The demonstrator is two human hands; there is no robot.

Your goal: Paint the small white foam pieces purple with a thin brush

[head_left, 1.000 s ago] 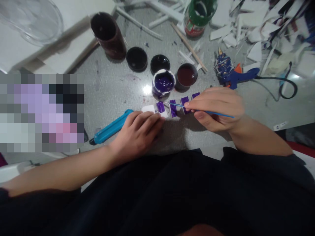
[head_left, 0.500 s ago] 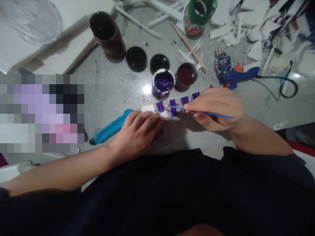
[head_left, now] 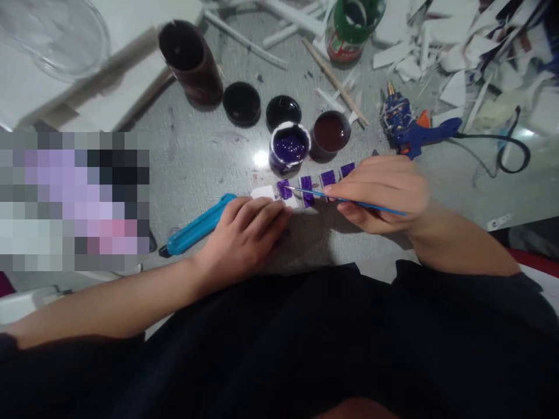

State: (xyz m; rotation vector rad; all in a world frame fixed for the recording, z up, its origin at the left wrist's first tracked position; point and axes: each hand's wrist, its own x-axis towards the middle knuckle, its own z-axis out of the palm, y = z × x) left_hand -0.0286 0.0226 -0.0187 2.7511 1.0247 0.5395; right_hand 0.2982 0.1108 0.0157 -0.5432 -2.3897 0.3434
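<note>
A white strip (head_left: 301, 192) with several purple-painted squares lies on the grey table. My left hand (head_left: 247, 233) rests on its left end, fingers curled and pressing it down. My right hand (head_left: 379, 192) pinches a thin blue paintbrush (head_left: 314, 192) whose tip touches a purple square near the strip's left end. Just behind the strip stands an open pot of purple paint (head_left: 289, 146).
A blue utility knife (head_left: 196, 228) lies left of my left hand. A brown paint pot (head_left: 331, 134), two black lids (head_left: 241, 103), a dark cylinder (head_left: 191, 61), a green-rimmed jar (head_left: 353, 26) and a blue glue gun (head_left: 408, 129) sit behind. White scraps (head_left: 454, 46) litter the far right.
My right hand and the brush have shifted very slightly to the left along the strip. My left hand has stayed in place.
</note>
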